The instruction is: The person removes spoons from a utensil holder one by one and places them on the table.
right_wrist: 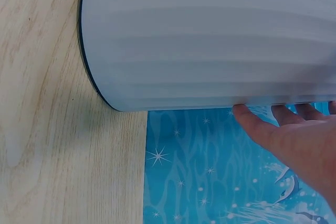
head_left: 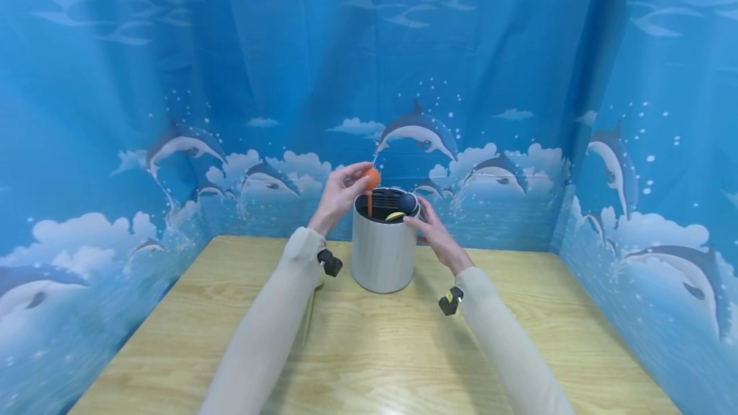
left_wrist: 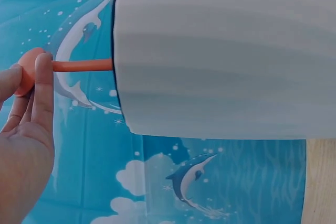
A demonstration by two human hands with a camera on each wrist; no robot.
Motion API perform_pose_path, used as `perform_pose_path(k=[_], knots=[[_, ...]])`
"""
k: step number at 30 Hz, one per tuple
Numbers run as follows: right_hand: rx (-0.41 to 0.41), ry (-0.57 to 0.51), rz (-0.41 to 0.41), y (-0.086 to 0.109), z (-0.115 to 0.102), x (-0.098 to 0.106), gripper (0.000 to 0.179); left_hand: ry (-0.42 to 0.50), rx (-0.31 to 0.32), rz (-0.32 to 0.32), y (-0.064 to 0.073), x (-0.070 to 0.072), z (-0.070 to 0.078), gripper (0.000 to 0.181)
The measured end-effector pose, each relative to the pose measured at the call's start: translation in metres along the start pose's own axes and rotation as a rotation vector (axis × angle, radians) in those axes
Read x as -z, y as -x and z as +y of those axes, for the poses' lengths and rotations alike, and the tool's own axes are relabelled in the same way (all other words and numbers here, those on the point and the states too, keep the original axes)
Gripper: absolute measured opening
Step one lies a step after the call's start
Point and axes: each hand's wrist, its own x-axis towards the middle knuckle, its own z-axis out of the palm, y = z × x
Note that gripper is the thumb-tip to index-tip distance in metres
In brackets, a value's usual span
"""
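Note:
A white, faintly ribbed utensil holder (head_left: pixel 383 258) with a dark inside stands upright on the table. My left hand (head_left: pixel 340 194) pinches the rounded head of an orange spoon (head_left: pixel 373 178) just above the rim. Its thin handle points down into the holder, the lower end hidden by the wall; the left wrist view shows the thumb and fingers on either side of the head (left_wrist: pixel 30 72). Around the holder's right side, my right hand (head_left: pixel 436 235) holds it near the top, thumb at the front rim. The right wrist view shows those fingertips (right_wrist: pixel 242 111) against the wall.
Inside the holder, a dark blue rounded utensil head (head_left: pixel 408 202) and a yellow-green one (head_left: pixel 394 216) show near the right rim. A slim yellow-green utensil (head_left: pixel 309 314) lies on the wooden table (head_left: pixel 392 351), partly behind my left forearm. A blue dolphin curtain (head_left: pixel 357 82) hangs behind.

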Motion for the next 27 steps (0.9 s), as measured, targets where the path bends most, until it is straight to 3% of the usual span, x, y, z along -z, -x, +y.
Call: perform_pose_path(k=[13, 27], knots=[[0.017, 0.0, -0.012, 0.001, 0.001, -0.001, 0.083, 0.028, -0.026, 0.001, 0.003, 0.007, 0.013, 0.043], [0.01, 0.007, -0.005, 0.001, 0.0, -0.001, 0.085, 0.068, -0.161, 0.065, 0.006, 0.017, 0.039, 0.039]])
